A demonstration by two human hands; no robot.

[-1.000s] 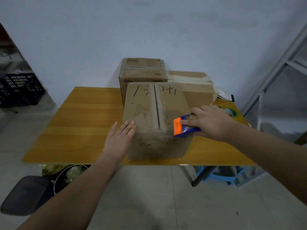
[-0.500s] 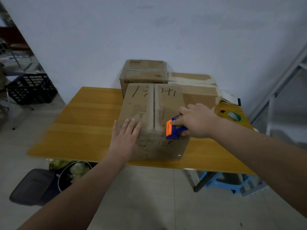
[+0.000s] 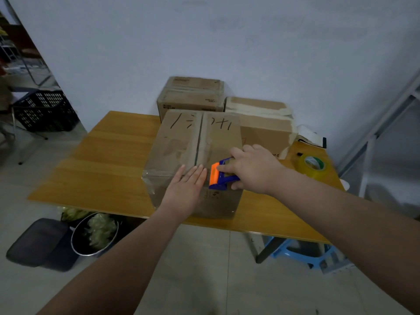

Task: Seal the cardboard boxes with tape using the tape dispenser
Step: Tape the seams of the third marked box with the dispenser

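Left hand flat, fingers straight and together, pressing near top edge of front cardboard box by centre seam. Right hand wrapped round blue-and-orange tape dispenser, orange end on box top. Box sits at near edge of wooden table. Cardboard looks stiff but worn, probably light enough to slide; pin from above. Dispenser is rigid plastic; grip body, avoid cutter end.

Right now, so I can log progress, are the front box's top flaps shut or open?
Shut: the flaps of the front box lie flat, meeting along the centre seam.
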